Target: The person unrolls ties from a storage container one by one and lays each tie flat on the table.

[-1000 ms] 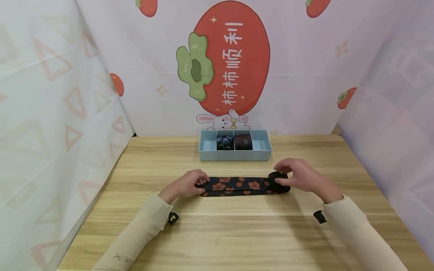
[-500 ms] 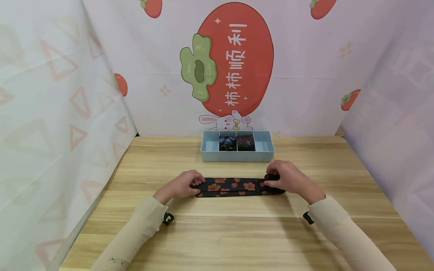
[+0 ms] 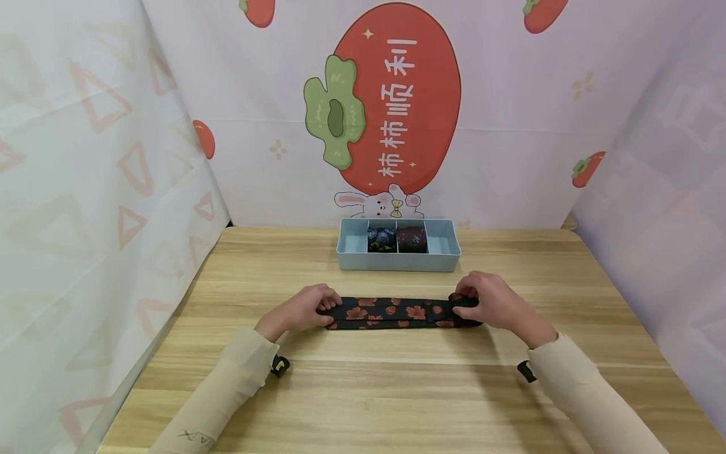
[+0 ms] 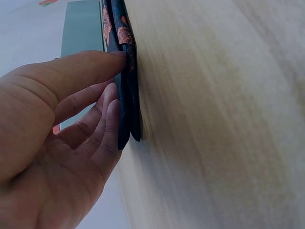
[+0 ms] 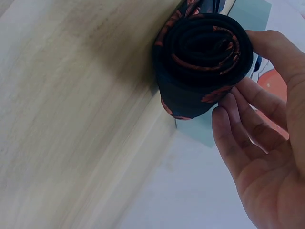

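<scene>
A dark necktie with orange flowers stretches flat across the wooden table, its right end wound into a roll. At the flat left end, my left hand holds the doubled fabric, thumb on the near side and curled fingers on the far side. The left wrist view shows the thumb and fingertips against the tie's upper face. On the right, my right hand grips the roll between thumb and fingers. The right wrist view looks into the roll's spiral end, with the fingertips along its side.
Behind the tie stands a light blue divided tray. Two rolled neckties, a dark blue floral one and a maroon one, sit in its middle compartments. Printed cloth hangs at the table's back and along both sides.
My right hand moved left with the roll, then came slightly back right. The roll sits a little further left against the tray than a second ago. My left hand stays at the tie's end.
</scene>
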